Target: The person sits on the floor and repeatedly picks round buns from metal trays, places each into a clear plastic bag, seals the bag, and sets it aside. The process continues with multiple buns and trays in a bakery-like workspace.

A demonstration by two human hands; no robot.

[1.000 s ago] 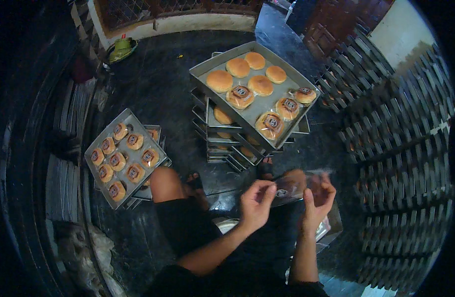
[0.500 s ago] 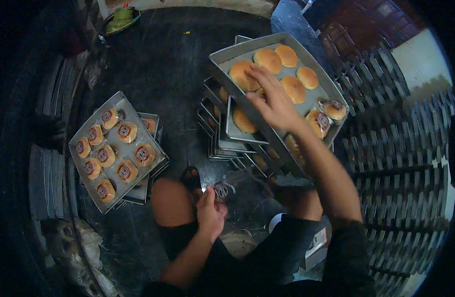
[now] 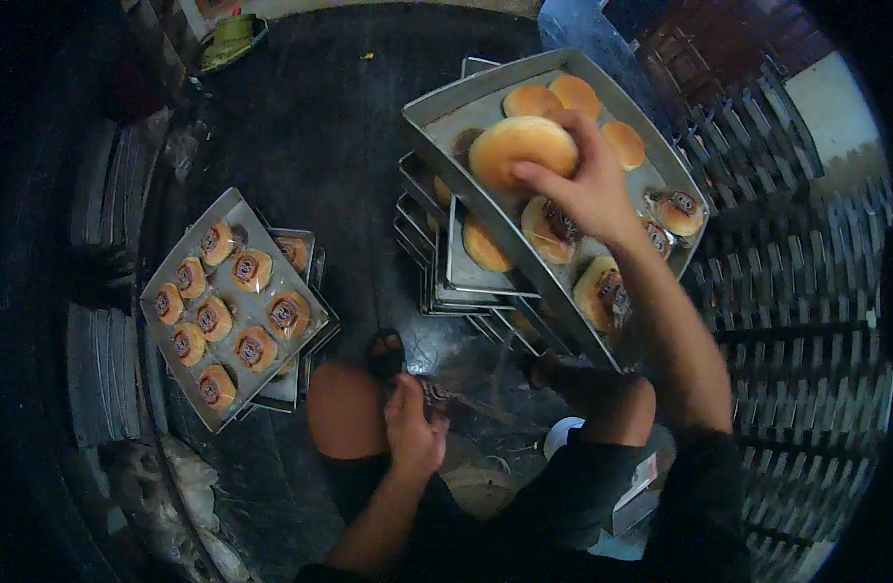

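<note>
My right hand [image 3: 597, 185] grips a plain round golden bun [image 3: 520, 155], lifted above a deep metal tray [image 3: 505, 228]. Behind my fingers, plain buns [image 3: 532, 101] lie in that tray. Closer to me it holds buns in clear wrappers with dark print [image 3: 602, 291]. Low in front of me, my left hand [image 3: 414, 437] is closed on a crumpled clear plastic wrapper [image 3: 435, 394] with printing, partly hidden by the fingers. To the left, another tray [image 3: 186, 381] carries several wrapped buns [image 3: 289, 316].
More trays with buns [image 3: 483, 243] are stacked under the right tray, and others lie beneath the left one. Dark slatted stacks [image 3: 767, 291] line the right side. Pale sacks [image 3: 169, 486] lie at lower left. A green object [image 3: 235, 37] sits far left on the dark floor.
My right hand has taken hold of a plain bun and raised it from the tray, moving slightly right. My left hand stays low, still closed on the wrapper.
</note>
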